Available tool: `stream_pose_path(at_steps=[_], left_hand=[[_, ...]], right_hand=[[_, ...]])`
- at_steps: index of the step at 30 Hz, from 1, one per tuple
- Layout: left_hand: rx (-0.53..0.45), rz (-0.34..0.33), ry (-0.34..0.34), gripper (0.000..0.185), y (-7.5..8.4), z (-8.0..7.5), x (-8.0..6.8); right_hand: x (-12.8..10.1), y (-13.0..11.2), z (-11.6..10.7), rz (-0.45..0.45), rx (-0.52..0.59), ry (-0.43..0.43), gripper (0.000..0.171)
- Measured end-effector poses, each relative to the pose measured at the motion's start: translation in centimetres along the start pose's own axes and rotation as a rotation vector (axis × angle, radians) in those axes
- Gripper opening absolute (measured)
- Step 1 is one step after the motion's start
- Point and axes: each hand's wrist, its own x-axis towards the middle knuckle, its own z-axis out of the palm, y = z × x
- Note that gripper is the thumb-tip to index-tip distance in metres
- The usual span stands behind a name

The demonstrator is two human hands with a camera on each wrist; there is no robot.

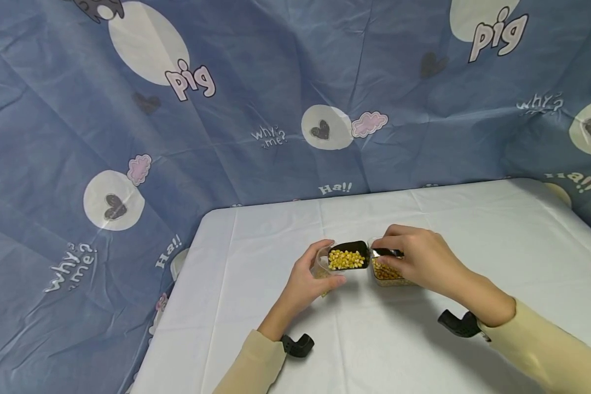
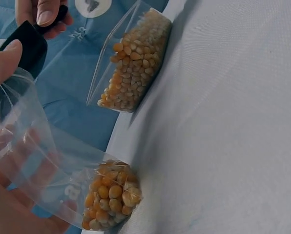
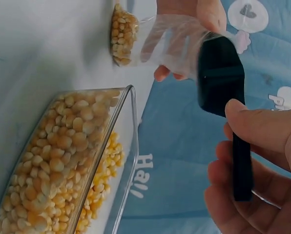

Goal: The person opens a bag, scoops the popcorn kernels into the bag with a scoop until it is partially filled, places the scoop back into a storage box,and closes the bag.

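Head view: scoop (image 1: 347, 257) of corn over the bag (image 1: 321, 267).
Left hand (image 1: 309, 278) pinches the bag mouth; right hand (image 1: 421, 257) pinches the scoop's handle; a tilt beside the bag could scatter kernels on the table (image 1: 473, 230).

My left hand (image 2: 9, 204) is gripping a clear plastic bag (image 2: 62, 170) with corn kernels (image 2: 109, 195) lying at its bottom on the white counter (image 2: 223, 122). A clear container of kernels (image 2: 133, 63) is standing just beyond.

White table (image 1: 473, 230), blue cartoon-print backdrop (image 1: 256, 82)
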Motion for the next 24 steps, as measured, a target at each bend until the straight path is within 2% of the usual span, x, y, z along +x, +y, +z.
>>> stream_pose_path(at_steps=[16,24], left_hand=[[-0.004,-0.018,0.03,0.066,-0.1,0.4,-0.1],[0.019,0.019,0.063,0.063,0.0,0.3,0.0]], right_hand=[[0.6,-0.8,1.0,-0.051,-0.013,0.062,0.027],[0.8,-1.2,1.0,-0.011,0.072,0.038,0.027]])
